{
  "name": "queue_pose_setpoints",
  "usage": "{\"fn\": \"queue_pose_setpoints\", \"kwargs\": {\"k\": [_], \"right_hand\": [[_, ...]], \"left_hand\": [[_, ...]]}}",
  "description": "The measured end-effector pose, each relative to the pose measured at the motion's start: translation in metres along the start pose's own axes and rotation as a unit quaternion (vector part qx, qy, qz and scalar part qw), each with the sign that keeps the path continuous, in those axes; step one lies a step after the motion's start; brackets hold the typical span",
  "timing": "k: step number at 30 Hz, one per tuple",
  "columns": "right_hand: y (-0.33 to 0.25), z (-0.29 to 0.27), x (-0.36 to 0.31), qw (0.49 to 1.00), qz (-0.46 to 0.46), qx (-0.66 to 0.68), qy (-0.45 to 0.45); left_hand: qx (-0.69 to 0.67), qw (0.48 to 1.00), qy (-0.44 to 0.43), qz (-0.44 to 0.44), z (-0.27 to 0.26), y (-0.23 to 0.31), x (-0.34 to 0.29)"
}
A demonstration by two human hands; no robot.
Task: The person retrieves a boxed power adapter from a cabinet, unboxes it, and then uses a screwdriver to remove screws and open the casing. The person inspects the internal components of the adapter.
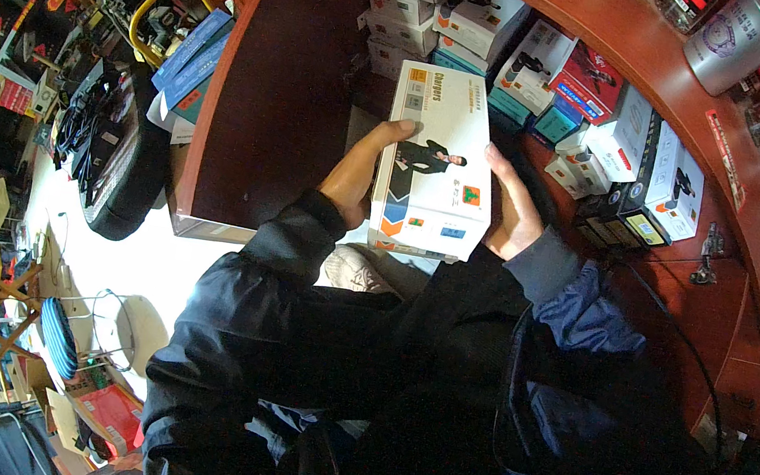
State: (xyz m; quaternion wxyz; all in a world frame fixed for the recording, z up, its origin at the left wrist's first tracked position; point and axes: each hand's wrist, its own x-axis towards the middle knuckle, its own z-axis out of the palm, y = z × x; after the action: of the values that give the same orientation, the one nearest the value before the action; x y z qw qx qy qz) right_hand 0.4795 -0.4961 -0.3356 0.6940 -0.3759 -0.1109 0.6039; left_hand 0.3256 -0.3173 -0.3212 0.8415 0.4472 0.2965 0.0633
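Between my two hands is a white charger box [439, 163] with orange and blue marks and a picture of a person in a dark suit. My left hand [362, 169] grips its left side, thumb lying on the top face. On the opposite side, my right hand [513, 203] presses against the box with the thumb near the upper edge. The fingers of both hands are mostly hidden behind and below the box. Beyond it, similar white boxes [401, 7] are stacked inside an open wooden cabinet, with a red box [589, 77] among those farther right.
The cabinet's brown side panel [259, 94] rises left of my hands, and its curved top edge [613, 27] runs above. A silver canister [733, 44] stands on top. Farther left are blue boxes [194, 56], a black cushion [134, 154] and a striped stool [58, 336].
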Motion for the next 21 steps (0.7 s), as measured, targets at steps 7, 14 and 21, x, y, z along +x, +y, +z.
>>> {"fn": "queue_pose_setpoints", "kwargs": {"k": [7,14,21], "right_hand": [[-0.008,0.001,0.023,0.999,-0.017,-0.03,-0.009],[0.002,-0.005,0.019,0.999,0.027,0.004,0.024],[0.019,-0.026,-0.004,0.991,0.123,0.037,0.042]], "left_hand": [[-0.033,0.999,0.017,0.018,-0.001,0.005,0.002],[-0.018,0.999,0.015,-0.03,-0.004,0.005,-0.002],[0.072,0.989,-0.041,-0.125,0.005,-0.009,-0.007]]}}
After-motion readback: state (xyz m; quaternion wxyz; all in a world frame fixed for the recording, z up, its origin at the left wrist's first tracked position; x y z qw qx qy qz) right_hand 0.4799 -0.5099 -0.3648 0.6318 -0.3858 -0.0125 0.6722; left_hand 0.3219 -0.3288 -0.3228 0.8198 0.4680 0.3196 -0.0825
